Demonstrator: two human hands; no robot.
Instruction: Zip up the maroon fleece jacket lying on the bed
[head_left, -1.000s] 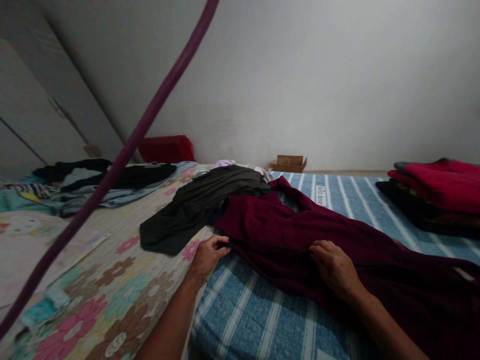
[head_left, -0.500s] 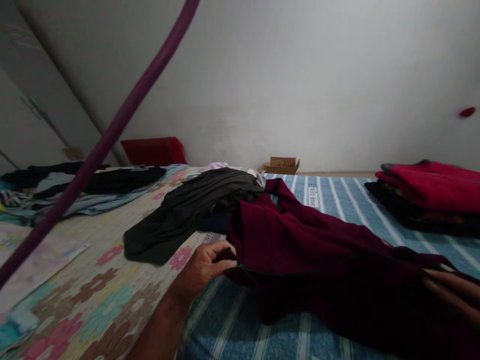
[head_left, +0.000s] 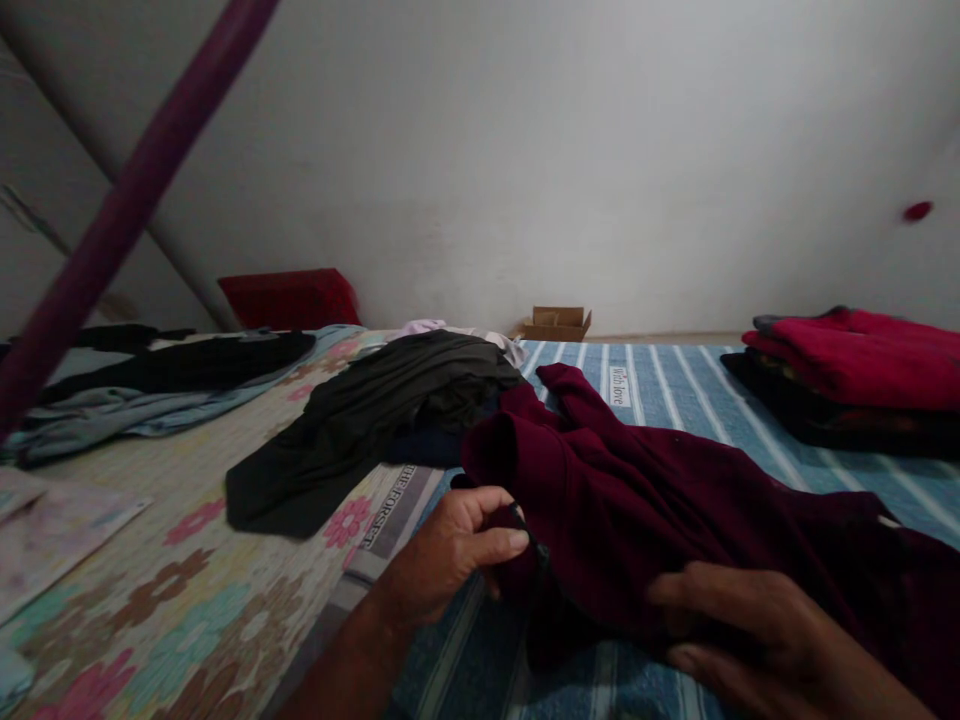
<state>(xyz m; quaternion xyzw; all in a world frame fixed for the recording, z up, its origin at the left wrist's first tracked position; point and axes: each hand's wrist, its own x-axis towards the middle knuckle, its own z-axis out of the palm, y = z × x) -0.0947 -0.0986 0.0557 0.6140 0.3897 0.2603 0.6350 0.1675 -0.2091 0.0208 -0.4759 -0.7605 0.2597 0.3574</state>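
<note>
A maroon garment [head_left: 645,490] lies bunched on a blue striped mattress [head_left: 675,395] in front of me. My left hand [head_left: 450,550] pinches the garment's dark edge at its left end and lifts it off the mattress. My right hand [head_left: 757,640] lies flat, fingers spread, on the garment's lower part at the bottom right. A dark olive garment [head_left: 375,410] is heaped just beyond the maroon one, to the left.
A folded stack of red and black clothes [head_left: 847,375] sits at the right. More dark and blue clothes [head_left: 150,385] lie on the floral sheet [head_left: 187,560] at the left. A red cushion [head_left: 289,297] and a small cardboard box [head_left: 556,323] stand by the white wall. A purple bar [head_left: 112,230] crosses the upper left.
My left hand has pulled the garment's edge toward me and raised it, folding the cloth over. My right hand slid from the middle of the garment to its lower right part.
</note>
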